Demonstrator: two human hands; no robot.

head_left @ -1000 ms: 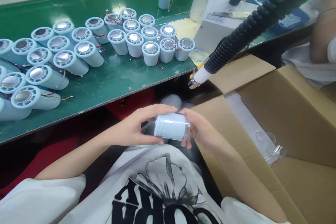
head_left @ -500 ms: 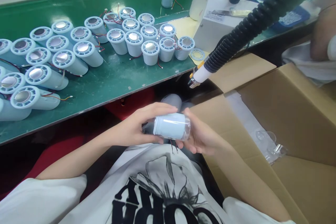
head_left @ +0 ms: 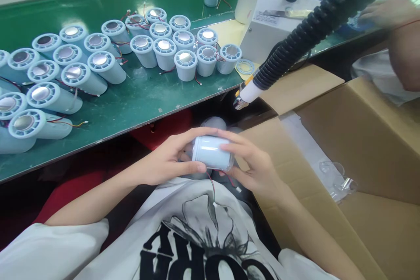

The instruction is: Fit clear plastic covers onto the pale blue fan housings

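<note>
Between my two hands, above my lap, lies a light blue cylindrical housing (head_left: 211, 151) on its side, with a clear plastic cover around it. Thin wires (head_left: 211, 183) with small white plugs hang down from it. My left hand (head_left: 179, 155) grips the left end, its thumb along the lower side. My right hand (head_left: 251, 159) closes round the right end, fingers over the top and thumb below. The palms hide both ends of the housing. Several like housings (head_left: 185, 63) with silver discs in their tops and thin leads stand or lean on the green bench.
The green bench (head_left: 138, 105) runs across ahead of me. A black corrugated hose (head_left: 295, 39) with a white nozzle hangs at the right. Below it, an open cardboard box (head_left: 364, 140) holds clear plastic pieces (head_left: 341, 183). A co-worker's arm (head_left: 407, 52) shows at far right.
The housing has turned in my hands, and its wires now hang out below. My right fingers have moved over its top. The co-worker's hand has come into view at the upper right.
</note>
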